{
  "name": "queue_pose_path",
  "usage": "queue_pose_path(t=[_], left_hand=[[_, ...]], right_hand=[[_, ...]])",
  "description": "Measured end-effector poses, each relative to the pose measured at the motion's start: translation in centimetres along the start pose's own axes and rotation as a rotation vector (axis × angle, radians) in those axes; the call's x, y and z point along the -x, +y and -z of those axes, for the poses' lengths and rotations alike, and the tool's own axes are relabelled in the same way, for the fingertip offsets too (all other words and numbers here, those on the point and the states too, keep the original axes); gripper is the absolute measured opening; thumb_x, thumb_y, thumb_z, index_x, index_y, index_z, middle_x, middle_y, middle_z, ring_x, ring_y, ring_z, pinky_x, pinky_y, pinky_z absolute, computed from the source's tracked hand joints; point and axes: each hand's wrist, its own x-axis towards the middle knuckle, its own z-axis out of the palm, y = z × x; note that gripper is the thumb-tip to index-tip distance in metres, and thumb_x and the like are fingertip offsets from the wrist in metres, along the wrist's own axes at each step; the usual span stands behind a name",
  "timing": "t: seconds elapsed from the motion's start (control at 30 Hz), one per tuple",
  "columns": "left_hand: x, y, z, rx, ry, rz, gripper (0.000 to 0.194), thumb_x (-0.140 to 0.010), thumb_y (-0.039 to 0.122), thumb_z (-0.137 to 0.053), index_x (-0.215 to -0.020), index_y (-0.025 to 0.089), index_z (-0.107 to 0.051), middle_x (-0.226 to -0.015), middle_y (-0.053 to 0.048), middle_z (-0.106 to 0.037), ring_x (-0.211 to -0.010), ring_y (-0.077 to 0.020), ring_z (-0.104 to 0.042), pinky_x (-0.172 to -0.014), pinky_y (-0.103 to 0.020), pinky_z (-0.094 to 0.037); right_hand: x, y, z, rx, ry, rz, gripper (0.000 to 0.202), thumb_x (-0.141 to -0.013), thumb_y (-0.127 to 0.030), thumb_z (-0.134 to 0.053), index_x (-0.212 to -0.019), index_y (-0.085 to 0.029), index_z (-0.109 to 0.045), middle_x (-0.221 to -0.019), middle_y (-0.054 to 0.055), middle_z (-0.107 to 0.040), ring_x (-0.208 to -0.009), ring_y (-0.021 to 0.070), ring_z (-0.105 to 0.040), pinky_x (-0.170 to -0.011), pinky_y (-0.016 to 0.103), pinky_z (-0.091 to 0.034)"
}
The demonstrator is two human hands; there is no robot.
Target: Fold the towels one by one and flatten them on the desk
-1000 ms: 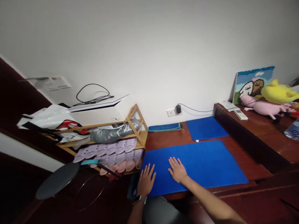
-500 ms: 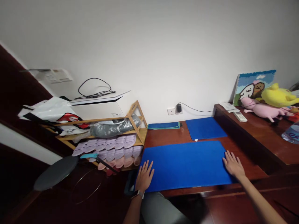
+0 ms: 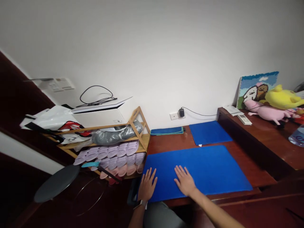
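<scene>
A blue cloth (image 3: 211,169) lies spread out flat on the reddish-brown wooden table (image 3: 167,143). My left hand (image 3: 147,185) rests open on its left edge, fingers stretched forward, with a watch on the wrist. Left of the cloth's middle, my right hand (image 3: 184,181) lies open and flat on the fabric. Neither hand holds anything. Behind, a smaller folded blue cloth (image 3: 211,132) with a white tag sits toward the right. A narrow folded blue cloth with a green edge (image 3: 166,130) lies against the wall.
On the left stands a wooden rack (image 3: 142,144) with several lilac and pink slippers (image 3: 118,150) and a white box (image 3: 99,117). A round dark stool (image 3: 57,183) is beside it. The raised right surface holds plush toys (image 3: 267,110), a remote control (image 3: 244,119) and a plastic bottle (image 3: 297,136).
My right hand has moved left from the cloth's right edge to left of its middle. My left hand stays at the left edge. The view has shifted slightly.
</scene>
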Motion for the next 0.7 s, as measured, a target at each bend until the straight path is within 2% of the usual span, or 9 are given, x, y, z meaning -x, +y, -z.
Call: queue_pose_path(t=[0.07,0.23,0.33,0.43,0.57,0.63,0.7], left_hand=[[-0.1,-0.1,-0.2,0.002,0.004,0.0,0.055,-0.108,0.048,-0.035,-0.162,0.035,-0.039,-0.169,-0.005,-0.039,-0.157,-0.0271,-0.035,-0.126,-0.054,-0.032],[-0.2,-0.1,-0.4,0.013,0.023,-0.005,0.055,-0.108,0.047,-0.037,-0.161,0.035,-0.04,-0.169,-0.005,-0.039,-0.155,-0.0285,-0.038,-0.125,-0.056,-0.032],[-0.2,0.2,-0.2,0.004,0.036,-0.019,0.055,-0.107,0.045,-0.038,-0.16,0.033,-0.042,-0.168,-0.006,-0.041,-0.154,-0.0289,-0.04,-0.124,-0.056,-0.034],[-0.2,0.1,0.3,-0.006,0.091,-0.039,0.052,-0.107,0.04,-0.037,-0.157,0.029,-0.048,-0.163,-0.007,-0.049,-0.151,-0.0272,-0.045,-0.122,-0.053,-0.04],[0.0,0.3,1.6,-0.026,0.243,-0.065,0.047,-0.105,0.032,-0.037,-0.139,0.02,-0.067,-0.14,-0.01,-0.07,-0.132,-0.0262,-0.064,-0.113,-0.048,-0.051],[0.0,2.1,2.4,-0.018,0.309,-0.08,0.042,-0.104,0.031,-0.04,-0.128,0.019,-0.073,-0.126,-0.011,-0.076,-0.119,-0.0267,-0.07,-0.105,-0.046,-0.056],[-0.2,6.2,3.0,0.027,0.337,-0.131,0.038,-0.103,0.029,-0.043,-0.122,0.021,-0.075,-0.117,-0.011,-0.077,-0.11,-0.0265,-0.072,-0.098,-0.045,-0.058]], right_hand=[[2.3,5.9,1.9,0.072,0.02,-0.115,0.067,-0.107,-0.055,-0.024,-0.165,-0.024,-0.033,-0.171,0.004,-0.03,-0.16,0.026,-0.024,-0.131,0.052,-0.017],[9.5,22.8,8.2,0.302,0.029,-0.545,0.071,-0.104,-0.05,-0.019,-0.167,-0.019,-0.027,-0.172,0.004,-0.026,-0.161,0.0271,-0.02,-0.131,0.052,-0.015],[11.0,29.6,11.4,0.325,0.011,-0.693,0.069,-0.104,-0.048,-0.018,-0.168,-0.024,-0.026,-0.174,0.002,-0.025,-0.161,0.0282,-0.019,-0.129,0.056,-0.017],[9.0,32.3,13.6,0.257,0.007,-0.701,0.067,-0.105,-0.051,-0.017,-0.167,-0.029,-0.029,-0.174,0.004,-0.026,-0.161,0.0262,-0.019,-0.129,0.053,-0.017],[4.9,32.7,14.7,0.172,0.012,-0.688,0.066,-0.106,-0.052,-0.017,-0.166,-0.028,-0.032,-0.174,0.005,-0.026,-0.161,0.0238,-0.018,-0.13,0.048,-0.015],[4.0,32.7,14.4,0.171,0.039,-0.678,0.066,-0.106,-0.05,-0.018,-0.166,-0.026,-0.032,-0.174,0.005,-0.026,-0.161,0.0237,-0.018,-0.131,0.048,-0.014],[3.9,33.0,13.7,0.18,0.088,-0.651,0.067,-0.105,-0.048,-0.018,-0.166,-0.024,-0.032,-0.174,0.005,-0.027,-0.161,0.024,-0.018,-0.131,0.05,-0.013]])
